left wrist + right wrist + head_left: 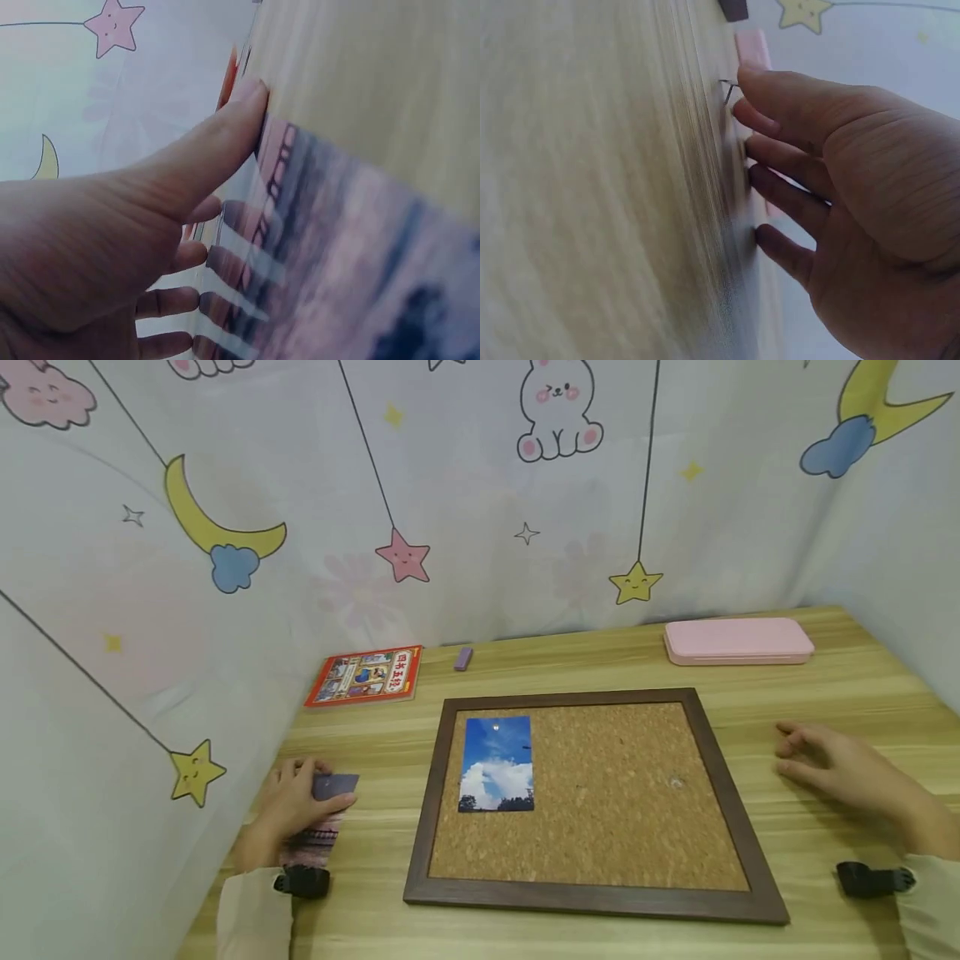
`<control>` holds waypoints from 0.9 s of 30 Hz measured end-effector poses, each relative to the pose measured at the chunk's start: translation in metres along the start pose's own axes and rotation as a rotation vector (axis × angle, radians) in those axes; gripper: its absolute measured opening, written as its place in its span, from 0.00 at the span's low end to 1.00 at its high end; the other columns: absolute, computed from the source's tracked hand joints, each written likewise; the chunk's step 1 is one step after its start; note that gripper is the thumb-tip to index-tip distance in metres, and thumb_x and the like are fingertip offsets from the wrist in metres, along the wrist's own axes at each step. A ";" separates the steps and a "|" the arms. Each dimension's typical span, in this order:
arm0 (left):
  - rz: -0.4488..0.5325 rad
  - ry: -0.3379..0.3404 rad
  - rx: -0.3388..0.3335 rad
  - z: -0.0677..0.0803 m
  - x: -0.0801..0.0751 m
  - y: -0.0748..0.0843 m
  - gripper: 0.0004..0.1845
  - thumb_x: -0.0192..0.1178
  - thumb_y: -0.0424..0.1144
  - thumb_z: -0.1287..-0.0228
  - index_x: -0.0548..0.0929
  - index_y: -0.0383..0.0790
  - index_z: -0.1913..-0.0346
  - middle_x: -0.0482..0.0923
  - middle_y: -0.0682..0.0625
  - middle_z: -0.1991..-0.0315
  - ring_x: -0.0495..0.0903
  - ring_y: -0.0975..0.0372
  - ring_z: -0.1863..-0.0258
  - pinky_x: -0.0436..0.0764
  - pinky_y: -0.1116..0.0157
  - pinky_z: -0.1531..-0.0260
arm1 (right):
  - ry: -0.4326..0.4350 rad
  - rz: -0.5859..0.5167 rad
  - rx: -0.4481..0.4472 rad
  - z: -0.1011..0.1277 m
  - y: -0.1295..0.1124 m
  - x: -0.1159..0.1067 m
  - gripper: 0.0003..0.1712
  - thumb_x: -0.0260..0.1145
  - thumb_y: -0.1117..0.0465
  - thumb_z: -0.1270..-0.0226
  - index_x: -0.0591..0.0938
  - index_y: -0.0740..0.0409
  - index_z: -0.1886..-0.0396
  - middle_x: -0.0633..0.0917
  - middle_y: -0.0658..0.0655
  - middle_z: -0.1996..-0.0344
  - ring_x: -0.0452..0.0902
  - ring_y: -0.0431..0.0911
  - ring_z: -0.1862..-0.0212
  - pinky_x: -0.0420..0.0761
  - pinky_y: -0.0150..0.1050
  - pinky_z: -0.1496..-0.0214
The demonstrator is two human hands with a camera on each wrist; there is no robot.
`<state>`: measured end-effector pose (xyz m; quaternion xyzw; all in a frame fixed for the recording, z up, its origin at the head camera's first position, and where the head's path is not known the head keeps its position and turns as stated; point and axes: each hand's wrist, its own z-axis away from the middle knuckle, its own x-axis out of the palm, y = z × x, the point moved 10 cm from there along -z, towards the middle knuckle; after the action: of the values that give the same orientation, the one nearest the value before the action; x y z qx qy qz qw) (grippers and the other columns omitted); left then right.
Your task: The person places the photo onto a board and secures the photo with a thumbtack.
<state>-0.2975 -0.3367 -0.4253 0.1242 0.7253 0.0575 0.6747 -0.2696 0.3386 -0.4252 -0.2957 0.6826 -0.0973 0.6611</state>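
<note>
On the left of the table my left hand rests over a glossy photo with pinkish and grey tones. In the left wrist view its thumb lies at the photo's edge and its fingertips meet the glossy surface, which mirrors them. My right hand is low over the table, right of the corkboard. A thin metal pin sticks out at the thumb tip in the right wrist view, its head hidden by the fingers. On the framed corkboard, a sky photo is fixed at the upper left by a pin.
A red book lies at the back left, beside a small purple block. At the back right stands a pink case. Something small and clear is on the cork's right side. A patterned curtain borders the table.
</note>
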 end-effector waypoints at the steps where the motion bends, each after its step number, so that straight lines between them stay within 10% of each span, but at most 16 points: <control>1: 0.002 0.007 -0.002 0.000 0.000 -0.001 0.36 0.63 0.65 0.60 0.70 0.40 0.55 0.63 0.34 0.52 0.61 0.42 0.53 0.58 0.47 0.57 | 0.002 -0.006 -0.004 0.000 0.001 0.000 0.11 0.59 0.51 0.39 0.76 0.53 0.66 0.69 0.68 0.43 0.61 0.63 0.42 0.51 0.25 0.37; 7: 0.020 0.037 -0.006 -0.001 0.002 0.000 0.35 0.64 0.65 0.62 0.70 0.40 0.60 0.62 0.35 0.54 0.59 0.43 0.55 0.56 0.49 0.58 | 0.003 0.033 -0.085 0.001 -0.002 0.001 0.09 0.63 0.54 0.41 0.76 0.51 0.77 0.68 0.72 0.45 0.65 0.70 0.48 0.53 0.12 0.58; 19: 0.043 0.037 -0.015 0.002 0.000 0.001 0.37 0.66 0.62 0.62 0.67 0.36 0.58 0.60 0.37 0.60 0.58 0.43 0.57 0.55 0.48 0.58 | 0.012 0.054 -0.112 -0.001 -0.010 0.004 0.08 0.64 0.57 0.43 0.74 0.46 0.77 0.69 0.72 0.46 0.67 0.69 0.50 0.54 0.15 0.60; 27: 0.064 0.081 0.028 -0.004 -0.003 0.002 0.29 0.66 0.57 0.57 0.71 0.37 0.61 0.71 0.40 0.64 0.67 0.49 0.61 0.62 0.52 0.60 | 0.023 0.102 -0.088 -0.003 -0.011 0.003 0.07 0.62 0.56 0.40 0.75 0.49 0.76 0.69 0.72 0.46 0.67 0.67 0.49 0.67 0.46 0.56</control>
<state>-0.3014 -0.3353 -0.4212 0.1545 0.7484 0.0738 0.6407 -0.2695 0.3276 -0.4219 -0.2882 0.7079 -0.0367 0.6438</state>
